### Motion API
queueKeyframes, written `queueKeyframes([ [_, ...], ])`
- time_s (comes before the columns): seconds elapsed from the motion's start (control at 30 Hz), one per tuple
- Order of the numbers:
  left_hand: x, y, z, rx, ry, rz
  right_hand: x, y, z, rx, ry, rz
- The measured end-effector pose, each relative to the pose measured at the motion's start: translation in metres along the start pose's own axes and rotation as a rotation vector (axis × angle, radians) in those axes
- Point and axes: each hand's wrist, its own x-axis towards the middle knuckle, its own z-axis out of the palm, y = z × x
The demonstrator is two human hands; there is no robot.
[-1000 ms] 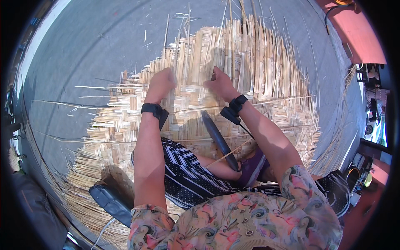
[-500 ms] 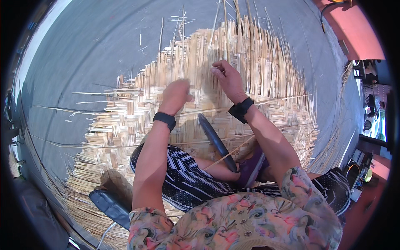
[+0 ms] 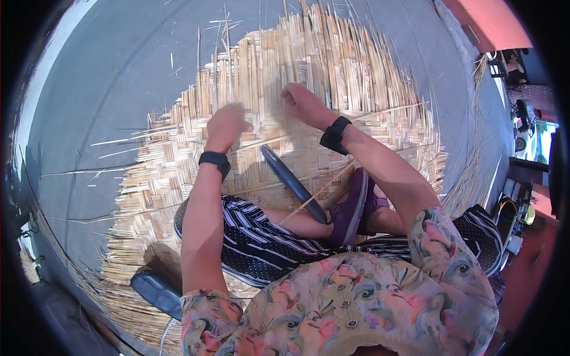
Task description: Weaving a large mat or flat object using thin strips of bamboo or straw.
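Observation:
A large woven mat of pale, flat plant strips [image 3: 172, 178] lies under me, its far strips loose and unwoven. Over its far middle, my left hand [image 3: 227, 126] is curled into a loose fist, thumb toward the right, fingers blurred. To its right and slightly farther off, my right hand [image 3: 306, 105] bends down with fingers curled together above the strips. Whatever either hand grips is too blurred or hidden to tell. Between my forearms, a dark, smooth, tapered rod [image 3: 294, 184] rests on the mat, its near end by my purple shoe [image 3: 350, 207].
A black pouch-like case [image 3: 155, 291] with a pale cord lies at the near left on the mat. Long loose strips [image 3: 83, 172] stick out over the grey floor [image 3: 119, 77]. At the right stand a reddish wall [image 3: 490, 24] and assorted household items [image 3: 513, 225].
The whole view has shifted, so the mat sits farther up and left. My right hand has drawn slightly toward me, its fingers now more curled. My left hand stays about level over the weave.

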Motion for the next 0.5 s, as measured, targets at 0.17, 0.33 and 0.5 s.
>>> queueKeyframes([
  [0.17, -0.005, -0.007, 0.012, -0.015, 0.047, 0.052, -0.091, 0.010, -0.014, -0.303, -0.078, -0.192],
  [0.33, -0.031, 0.016, 0.011, -0.271, 0.131, 0.167, -0.099, 0.039, -0.014, -0.717, 0.140, -0.201],
  [0.5, -0.086, 0.065, 0.004, -0.227, 0.189, 0.344, -0.080, 0.018, -0.037, -0.601, -0.010, -0.346],
])
